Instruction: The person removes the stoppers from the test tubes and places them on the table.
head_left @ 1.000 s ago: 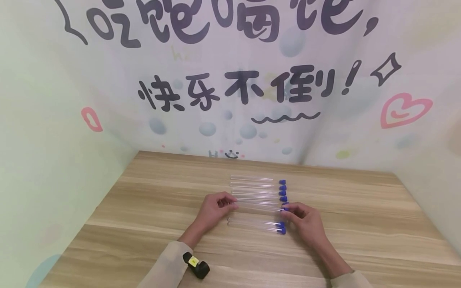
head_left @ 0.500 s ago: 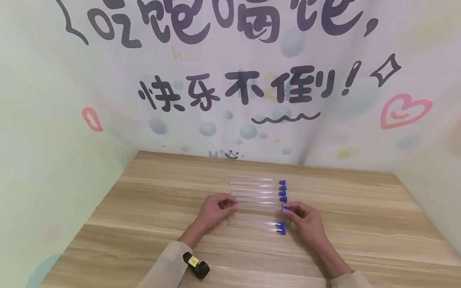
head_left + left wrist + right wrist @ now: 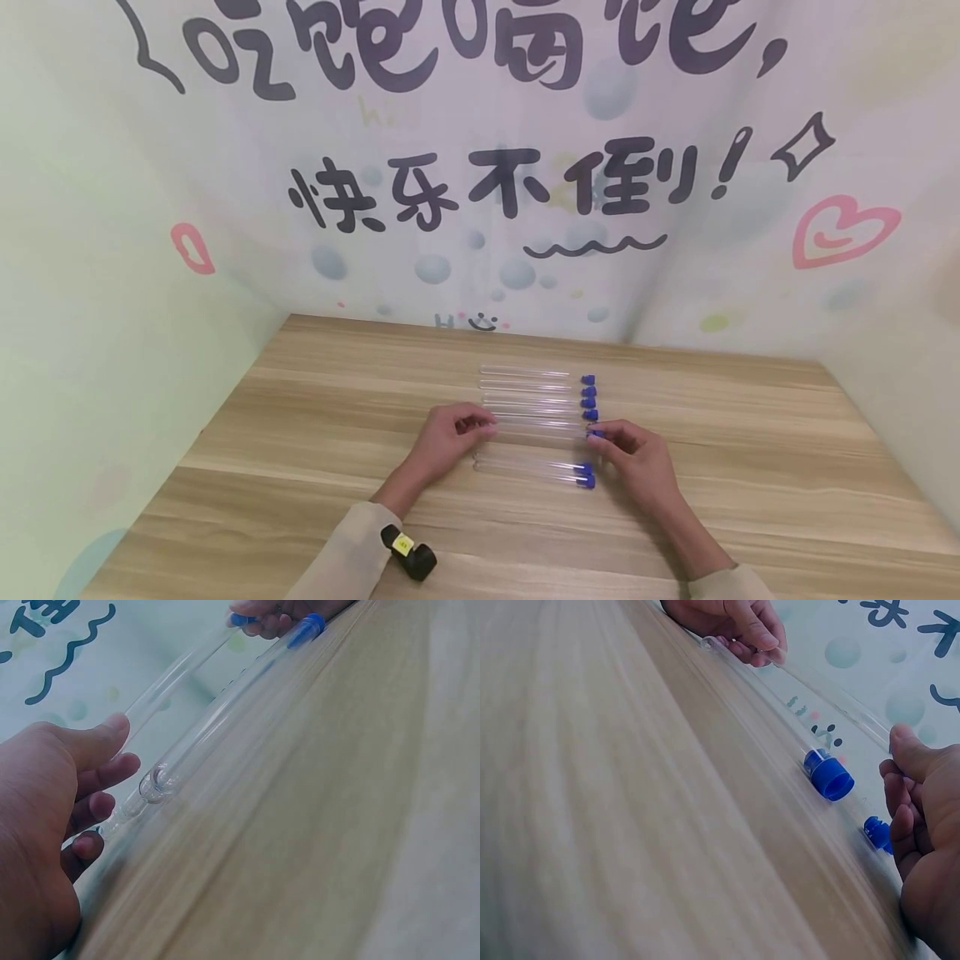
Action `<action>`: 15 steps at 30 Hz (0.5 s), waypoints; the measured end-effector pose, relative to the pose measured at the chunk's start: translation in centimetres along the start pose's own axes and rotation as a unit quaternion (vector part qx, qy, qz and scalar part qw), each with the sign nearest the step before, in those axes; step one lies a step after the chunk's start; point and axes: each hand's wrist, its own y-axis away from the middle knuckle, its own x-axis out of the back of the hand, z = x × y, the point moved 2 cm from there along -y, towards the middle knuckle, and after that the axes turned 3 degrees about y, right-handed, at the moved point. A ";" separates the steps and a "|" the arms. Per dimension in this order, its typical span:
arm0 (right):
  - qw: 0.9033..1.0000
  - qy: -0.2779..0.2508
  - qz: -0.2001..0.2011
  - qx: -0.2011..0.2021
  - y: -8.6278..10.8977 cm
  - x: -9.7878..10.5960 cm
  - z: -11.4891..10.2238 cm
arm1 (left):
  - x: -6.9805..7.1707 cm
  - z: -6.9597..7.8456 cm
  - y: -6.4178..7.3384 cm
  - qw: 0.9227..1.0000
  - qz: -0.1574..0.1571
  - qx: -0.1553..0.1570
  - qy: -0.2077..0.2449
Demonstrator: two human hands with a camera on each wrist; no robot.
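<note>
A clear test tube (image 3: pixel 176 682) is held between both hands, raised off the table. My left hand (image 3: pixel 450 435) pinches its rounded end between thumb and fingers. At the other end, my right hand (image 3: pixel 633 458) pinches the blue cap (image 3: pixel 240 619), which is at the tube's mouth; the fingers partly hide it, so how deep it sits I cannot tell. Nearer to me lie two tubes with blue caps (image 3: pixel 585 481) on their ends. Beyond the hands several clear tubes (image 3: pixel 525 386) lie in parallel, with loose blue caps (image 3: pixel 588 392) beside their right ends.
The wood-grain table (image 3: pixel 300 500) extends around the row on all sides. A printed cloth (image 3: pixel 480 250) with dark lettering hangs behind its back edge. On the left sleeve sits a black device (image 3: pixel 411 554) with a yellow label.
Both hands keep their grip and stay nearly in place. The held tube has shifted slightly and slants less in the head view than a second ago. The other tubes and caps have not moved.
</note>
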 end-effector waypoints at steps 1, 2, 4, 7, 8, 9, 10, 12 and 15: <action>1.000 0.000 -0.002 0.000 0.0 0.0 0.0 | 0.0 0.0 0.0 1.000 0.001 0.000 -0.001; 1.000 -0.001 -0.004 -0.004 0.0 0.0 0.0 | 0.0 0.0 0.0 1.000 0.003 0.000 -0.002; 1.000 -0.004 -0.002 -0.014 -0.1 0.2 0.1 | 0.0 -0.2 0.0 1.000 0.013 -0.002 -0.002; 0.999 -0.011 0.011 -0.036 -0.2 0.6 0.3 | 0.1 -0.3 -0.1 0.999 0.033 0.000 0.001; 0.999 -0.011 0.018 -0.046 -0.3 0.8 0.3 | 0.1 -0.3 -0.1 0.999 0.040 0.000 0.003; 0.998 -0.012 0.028 -0.053 -0.3 1.0 0.4 | 0.1 -0.3 -0.1 0.999 0.045 0.002 0.004; 0.998 -0.013 0.034 -0.059 -0.3 1.1 0.5 | 0.2 -0.4 -0.1 0.999 0.049 0.006 0.004; 0.997 -0.001 0.046 -0.064 -0.3 1.4 0.5 | 0.2 -0.5 -0.1 0.999 0.049 0.014 0.004; 0.997 0.025 0.066 -0.042 -0.4 1.6 0.5 | 0.2 -0.6 -0.2 0.999 0.048 0.024 0.000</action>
